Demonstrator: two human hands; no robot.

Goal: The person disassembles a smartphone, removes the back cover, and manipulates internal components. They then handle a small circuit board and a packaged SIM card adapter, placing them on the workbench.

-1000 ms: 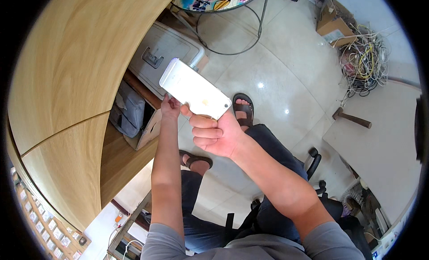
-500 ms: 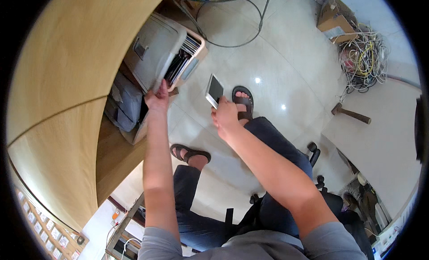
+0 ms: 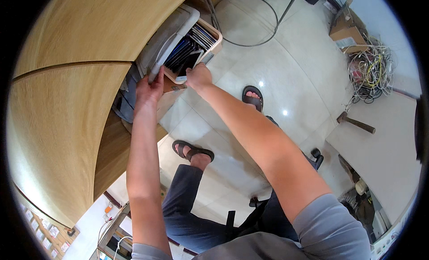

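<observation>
A cream plastic box (image 3: 215,48) in the wooden cabinet holds several phones or similar flat devices in upright rows. Its grey lid (image 3: 172,19) is pulled aside, with my left hand (image 3: 149,86) gripping the lid's lower edge. My right hand (image 3: 199,77) holds a white phone with a dark screen (image 3: 192,63) just inside the box's near right end; whether the phone rests on the others is unclear. A grey bag or case (image 3: 125,99) lies partly hidden behind my left forearm.
A wire-framed stand (image 3: 278,23) is at the top. At right are a cardboard box (image 3: 346,34), tangled cables (image 3: 371,70) and a hammer (image 3: 357,122) on a pale board (image 3: 375,161). My sandalled feet and wheeled chair legs (image 3: 317,157) are below.
My right hand has carried the phone up and left into the box. My left hand has gripped the lid and slid it aside, exposing the devices inside.
</observation>
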